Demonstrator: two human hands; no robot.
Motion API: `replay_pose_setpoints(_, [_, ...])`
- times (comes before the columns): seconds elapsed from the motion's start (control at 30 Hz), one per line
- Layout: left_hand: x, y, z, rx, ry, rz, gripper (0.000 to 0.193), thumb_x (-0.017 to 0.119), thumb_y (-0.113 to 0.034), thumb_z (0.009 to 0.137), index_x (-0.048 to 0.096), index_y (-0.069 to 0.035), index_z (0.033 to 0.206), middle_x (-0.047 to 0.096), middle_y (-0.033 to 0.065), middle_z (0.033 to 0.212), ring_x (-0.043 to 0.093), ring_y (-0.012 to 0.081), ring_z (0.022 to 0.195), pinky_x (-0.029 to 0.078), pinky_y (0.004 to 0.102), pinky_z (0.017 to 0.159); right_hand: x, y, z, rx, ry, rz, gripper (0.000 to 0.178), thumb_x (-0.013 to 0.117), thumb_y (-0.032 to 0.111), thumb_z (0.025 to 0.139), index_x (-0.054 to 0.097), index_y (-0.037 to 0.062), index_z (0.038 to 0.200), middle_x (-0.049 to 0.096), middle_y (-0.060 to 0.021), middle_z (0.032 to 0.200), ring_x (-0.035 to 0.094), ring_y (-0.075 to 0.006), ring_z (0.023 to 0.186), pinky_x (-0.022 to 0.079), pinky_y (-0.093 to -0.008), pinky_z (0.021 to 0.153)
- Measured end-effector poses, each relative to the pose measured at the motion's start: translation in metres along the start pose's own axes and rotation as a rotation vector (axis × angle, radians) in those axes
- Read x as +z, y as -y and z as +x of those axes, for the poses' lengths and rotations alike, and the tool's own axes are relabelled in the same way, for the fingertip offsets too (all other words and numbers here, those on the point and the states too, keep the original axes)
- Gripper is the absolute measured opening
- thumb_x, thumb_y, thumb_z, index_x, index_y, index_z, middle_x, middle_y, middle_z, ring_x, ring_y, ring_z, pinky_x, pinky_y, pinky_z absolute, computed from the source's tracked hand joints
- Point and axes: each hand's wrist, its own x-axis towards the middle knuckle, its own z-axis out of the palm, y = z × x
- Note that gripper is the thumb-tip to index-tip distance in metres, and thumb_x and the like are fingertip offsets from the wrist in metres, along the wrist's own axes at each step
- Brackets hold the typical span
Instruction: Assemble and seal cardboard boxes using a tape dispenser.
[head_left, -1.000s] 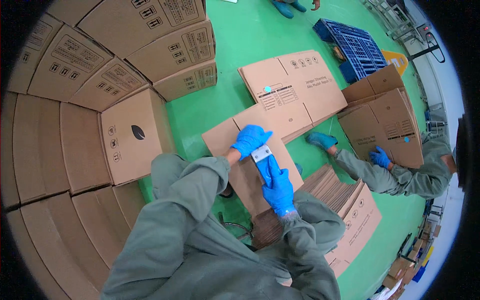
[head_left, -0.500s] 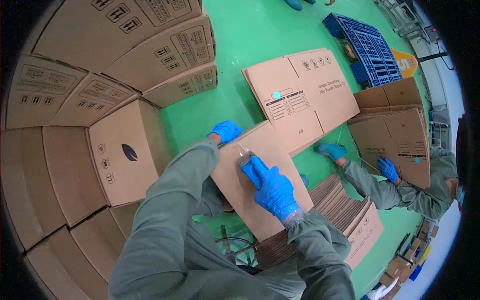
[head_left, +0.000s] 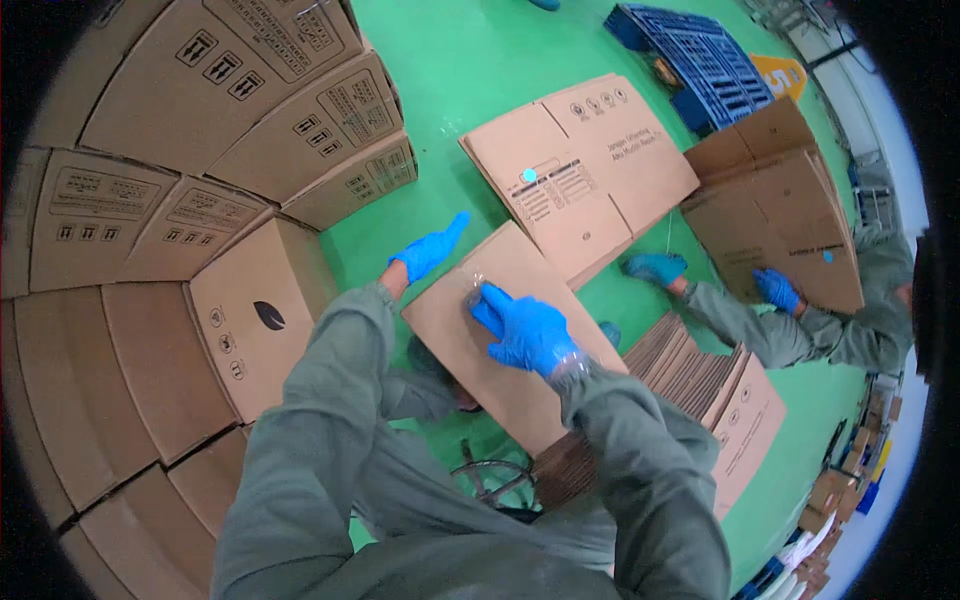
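Green floor (head_left: 440, 100) runs under everything, blue pallet (head_left: 690, 70) far right.

Head view, the only one: you've got a brown carton (head_left: 520, 410) across your lap, blank face up, angled from far left to near right. Your right hand (head_left: 525, 330) is over its far-left part, fingers bent and bearing down at a small shiny clear piece (head_left: 475, 290); looks like tape or a dispenser's tip. Most of it is hidden, so you can't tell whether that hand grips a tool. Your left hand (head_left: 428, 253) is open, holding nothing, fingers straight and pointing far, just beside the carton's far-left edge; contact with it is unclear.

Progress, judged from how things lie: the lap carton looks partway, with work only visible around the right fingertips and the rest of that face plain. Done, probably: the formed cartons (head_left: 225, 95) stacked on your left, plus the one with the dark leaf print (head_left: 230, 340) among them. Left, probably: flat cartons (head_left: 640, 180) piled far of your lap, and a packed row of folded cartons (head_left: 740, 420) to your right. Co-worker at right has a gloved hand (head_left: 777, 290) on another brown carton (head_left: 780, 225), its far panels raised. Closure on the lap carton's underside: hidden, can't judge.
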Motion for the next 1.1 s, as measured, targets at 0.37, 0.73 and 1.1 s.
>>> replay_pose_setpoints(0.37, [0.058,-0.062,-0.043,-0.186,-0.341,0.488,0.078,0.035,-0.069,0.085,0.07,0.0,0.076,0.065,0.026,0.081,0.064,0.0406,0.076,0.05,0.0473,0.069,0.039,-0.073,-0.109,0.054,0.149,-0.124,0.027,0.061,0.015,0.076,0.06,0.0095,0.103,0.063,-0.0148,0.101,0.063,-0.0385,0.084,0.052,-0.0464,0.071])
replay_pose_setpoints(0.73, [0.02,-0.058,0.002,-0.176,-0.3,0.591,0.083,0.03,-0.07,0.085,0.07,0.003,0.088,0.063,0.0286,0.095,0.062,0.042,0.092,0.047,0.0477,0.082,0.169,-0.143,-0.205,0.206,-0.172,0.266,0.074,0.058,0.005,0.077,0.028,0.0246,0.142,0.046,-0.0268,0.094,0.053,-0.047,0.08,0.047,-0.0511,0.066])
replay_pose_setpoints(1.1, [-0.002,-0.048,0.015,-0.26,-0.303,0.615,0.082,0.029,-0.069,0.087,0.069,0.002,0.092,0.061,0.0283,0.101,0.06,0.0417,0.097,0.046,0.0469,0.086,0.236,-0.19,-0.125,0.171,-0.324,0.247,0.055,0.055,0.012,0.085,0.039,0.0254,0.136,0.048,-0.0298,0.095,0.052,-0.0479,0.085,0.046,-0.0496,0.066])
